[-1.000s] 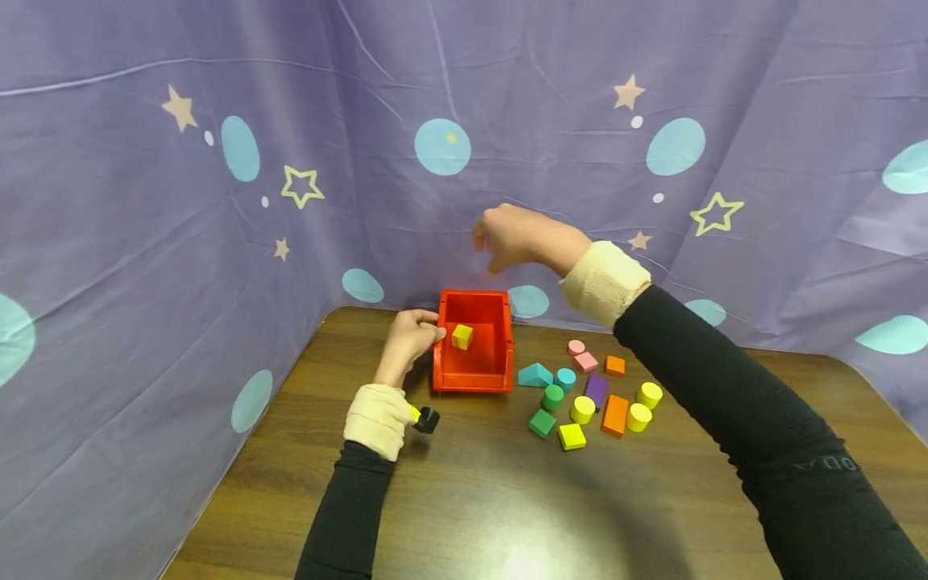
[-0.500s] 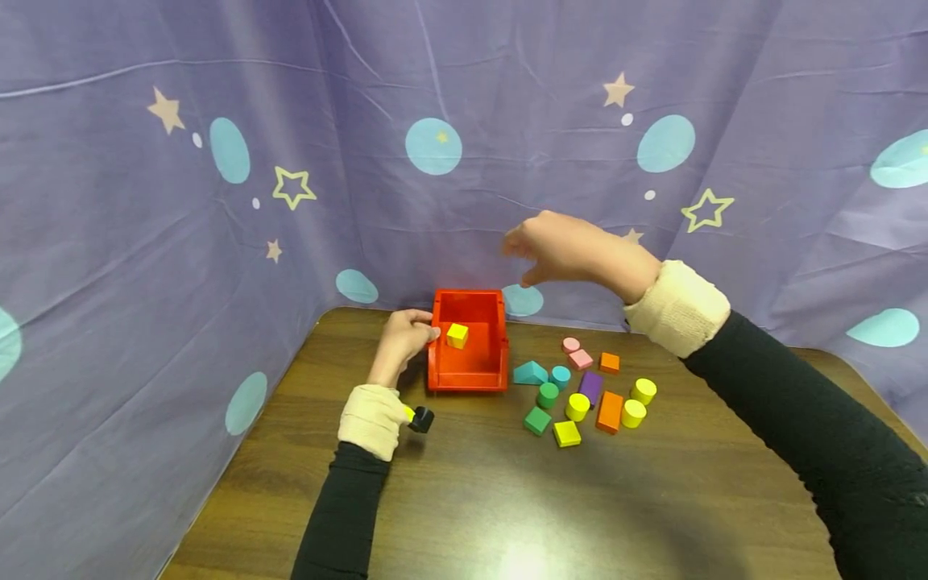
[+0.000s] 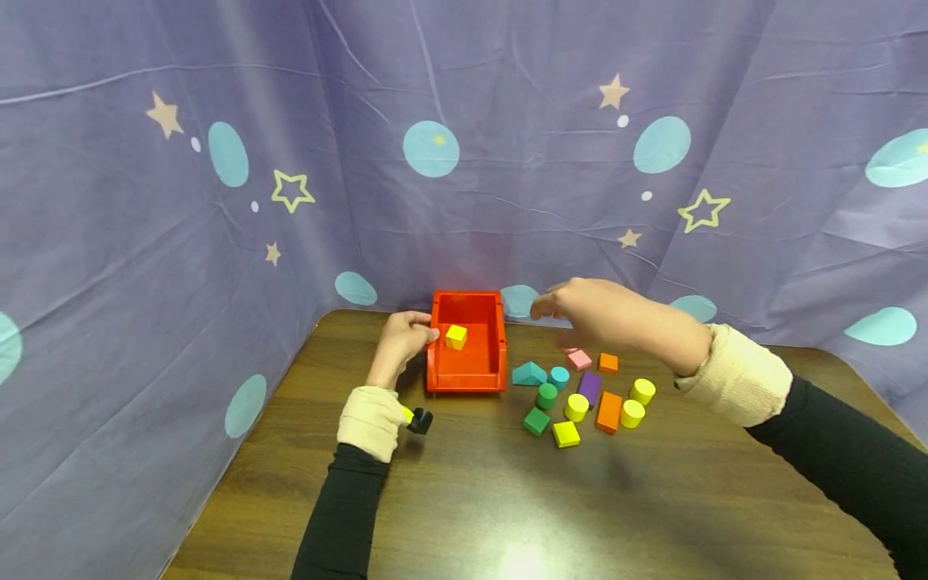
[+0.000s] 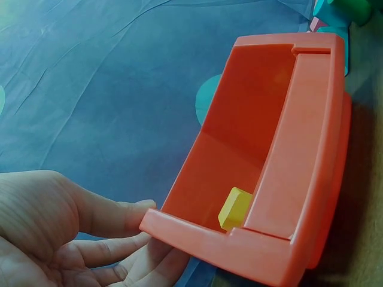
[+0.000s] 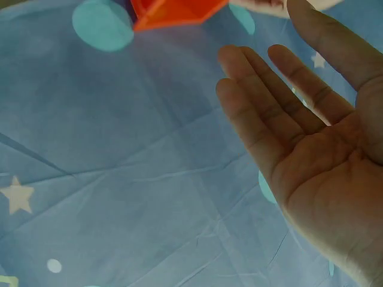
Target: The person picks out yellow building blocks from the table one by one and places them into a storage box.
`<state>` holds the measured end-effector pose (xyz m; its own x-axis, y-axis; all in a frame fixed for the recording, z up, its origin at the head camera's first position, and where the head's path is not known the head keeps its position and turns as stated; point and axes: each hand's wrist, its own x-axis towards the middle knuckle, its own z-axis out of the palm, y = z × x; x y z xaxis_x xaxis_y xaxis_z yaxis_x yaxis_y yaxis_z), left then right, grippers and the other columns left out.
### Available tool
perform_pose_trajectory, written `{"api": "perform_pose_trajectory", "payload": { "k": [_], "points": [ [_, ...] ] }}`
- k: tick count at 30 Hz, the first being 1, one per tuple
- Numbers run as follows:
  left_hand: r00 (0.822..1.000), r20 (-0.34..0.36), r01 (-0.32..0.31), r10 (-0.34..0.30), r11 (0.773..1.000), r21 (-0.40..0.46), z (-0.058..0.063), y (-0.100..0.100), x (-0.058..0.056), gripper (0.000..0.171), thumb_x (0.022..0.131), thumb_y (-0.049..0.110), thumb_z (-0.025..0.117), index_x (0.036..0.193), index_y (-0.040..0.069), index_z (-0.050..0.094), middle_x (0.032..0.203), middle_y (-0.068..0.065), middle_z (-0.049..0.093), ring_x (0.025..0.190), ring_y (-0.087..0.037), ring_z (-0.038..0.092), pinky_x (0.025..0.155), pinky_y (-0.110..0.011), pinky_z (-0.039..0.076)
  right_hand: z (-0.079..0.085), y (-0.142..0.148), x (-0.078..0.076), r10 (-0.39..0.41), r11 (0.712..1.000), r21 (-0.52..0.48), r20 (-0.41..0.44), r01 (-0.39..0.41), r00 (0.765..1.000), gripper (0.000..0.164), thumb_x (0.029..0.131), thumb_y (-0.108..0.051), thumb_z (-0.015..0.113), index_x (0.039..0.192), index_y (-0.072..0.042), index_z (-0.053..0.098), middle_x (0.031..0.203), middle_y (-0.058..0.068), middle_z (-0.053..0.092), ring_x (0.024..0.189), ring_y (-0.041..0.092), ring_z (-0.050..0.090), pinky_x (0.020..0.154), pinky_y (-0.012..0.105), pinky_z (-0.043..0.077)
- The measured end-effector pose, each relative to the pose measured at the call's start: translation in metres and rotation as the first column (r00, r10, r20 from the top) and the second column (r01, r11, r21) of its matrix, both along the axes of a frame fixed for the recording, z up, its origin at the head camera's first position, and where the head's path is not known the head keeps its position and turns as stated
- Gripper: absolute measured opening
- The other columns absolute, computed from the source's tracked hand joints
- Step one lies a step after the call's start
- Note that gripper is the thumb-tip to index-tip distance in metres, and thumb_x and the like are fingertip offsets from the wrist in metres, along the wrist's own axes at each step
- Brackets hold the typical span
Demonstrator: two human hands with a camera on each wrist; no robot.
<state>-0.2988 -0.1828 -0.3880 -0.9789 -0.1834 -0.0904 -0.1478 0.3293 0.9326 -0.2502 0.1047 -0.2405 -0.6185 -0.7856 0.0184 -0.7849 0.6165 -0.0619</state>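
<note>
A red open-topped bin stands at the back of the table with a yellow cube inside it. My left hand pinches the bin's left wall; in the left wrist view the thumb is on the rim and the fingers lie beneath it. To the right of the bin, my right hand hovers above the loose blocks. Its fingers are extended and the palm is bare in the right wrist view. It partly covers the pink blocks in the head view.
Several blocks lie right of the bin, among them a blue triangular block, a purple block, an orange block, a green block and yellow cylinders. A patterned purple curtain hangs behind the wooden table.
My right hand has moved right and down, from above the bin toward the loose blocks. The left hand still holds the bin's wall, and the cube stays inside.
</note>
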Motion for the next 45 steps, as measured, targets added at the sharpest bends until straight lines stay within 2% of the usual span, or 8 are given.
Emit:
{"api": "perform_pose_trajectory", "payload": {
  "k": [7,12,15,20,26,27,36,45],
  "points": [
    [1.000,-0.007,0.010,-0.010,1.000,0.013,-0.002,-0.001,-0.002,0.037,0.089,0.000,0.066,0.125,-0.007,0.066,0.096,-0.014,0.071,0.080,-0.015,0.063,0.070,-0.021,0.053,-0.025,0.017,0.017,0.040,0.999,0.018,0.023,-0.041,0.999,0.034,0.081,-0.004,0.083,0.114,-0.008,0.072,0.099,0.002,0.074,0.077,0.014,0.065,0.069,0.034,0.059],
    [1.000,-0.012,0.011,-0.011,1.000,0.007,-0.002,-0.001,-0.001,0.037,0.089,0.000,0.065,0.126,-0.008,0.066,0.098,-0.014,0.070,0.082,-0.015,0.062,0.072,-0.021,0.053,-0.047,0.024,0.023,0.047,0.999,0.021,0.097,-0.049,0.994,0.034,0.080,-0.003,0.084,0.112,-0.009,0.073,0.098,0.001,0.074,0.074,0.009,0.067,0.069,0.031,0.060],
    [1.000,-0.004,0.012,-0.012,1.000,0.015,-0.002,0.000,-0.001,0.037,0.090,0.000,0.065,0.126,-0.007,0.066,0.100,-0.015,0.070,0.084,-0.017,0.063,0.071,-0.021,0.053,-0.061,0.027,0.025,0.041,0.998,0.040,0.105,-0.046,0.994,0.037,0.077,-0.004,0.087,0.111,-0.009,0.074,0.101,0.000,0.075,0.076,0.008,0.069,0.071,0.031,0.060],
    [1.000,0.012,0.013,-0.014,1.000,0.025,-0.003,-0.001,-0.002,0.037,0.090,0.001,0.065,0.127,-0.006,0.066,0.101,-0.015,0.070,0.087,-0.020,0.065,0.075,-0.024,0.056,-0.078,0.029,0.027,0.009,0.999,0.050,0.157,-0.017,0.988,0.037,0.076,0.000,0.085,0.109,-0.012,0.075,0.097,-0.005,0.072,0.062,0.005,0.055,0.057,0.022,0.052],
    [1.000,0.015,0.022,-0.023,0.999,0.042,-0.003,-0.001,-0.004,0.038,0.090,0.001,0.066,0.128,-0.006,0.065,0.105,-0.019,0.073,0.084,-0.016,0.065,0.091,-0.040,0.058,-0.094,0.027,0.028,0.003,0.999,0.049,0.187,-0.012,0.982,0.038,0.076,-0.002,0.087,0.111,-0.009,0.075,0.105,0.001,0.076,0.085,0.015,0.068,0.075,0.030,0.060],
    [1.000,0.011,0.024,-0.024,0.999,0.044,-0.003,-0.002,-0.003,0.039,0.090,0.001,0.066,0.128,-0.006,0.065,0.106,-0.019,0.073,0.083,-0.015,0.064,0.091,-0.040,0.058,-0.096,0.027,0.028,0.007,0.999,0.047,0.183,-0.015,0.983,0.038,0.075,-0.002,0.088,0.110,-0.008,0.076,0.104,0.002,0.076,0.090,0.017,0.069,0.078,0.033,0.061],
    [1.000,0.006,0.028,-0.029,0.998,0.050,-0.001,-0.002,-0.001,0.042,0.090,0.000,0.067,0.131,-0.006,0.063,0.108,-0.020,0.074,0.084,-0.014,0.064,0.079,-0.025,0.056,-0.117,0.033,0.027,0.021,0.999,0.030,0.182,-0.027,0.983,0.037,0.074,-0.002,0.088,0.109,-0.006,0.075,0.103,0.007,0.074,0.090,0.023,0.069,0.077,0.032,0.060],
    [0.999,0.026,0.030,-0.032,0.998,0.048,0.000,-0.001,0.000,0.042,0.091,0.000,0.066,0.132,-0.005,0.062,0.108,-0.019,0.073,0.084,-0.015,0.064,0.085,-0.032,0.058,-0.127,0.035,0.027,0.039,0.999,0.025,0.190,-0.045,0.981,0.038,0.075,-0.005,0.088,0.111,-0.007,0.076,0.107,0.005,0.074,0.095,0.023,0.071,0.081,0.035,0.061]
  ]
}}
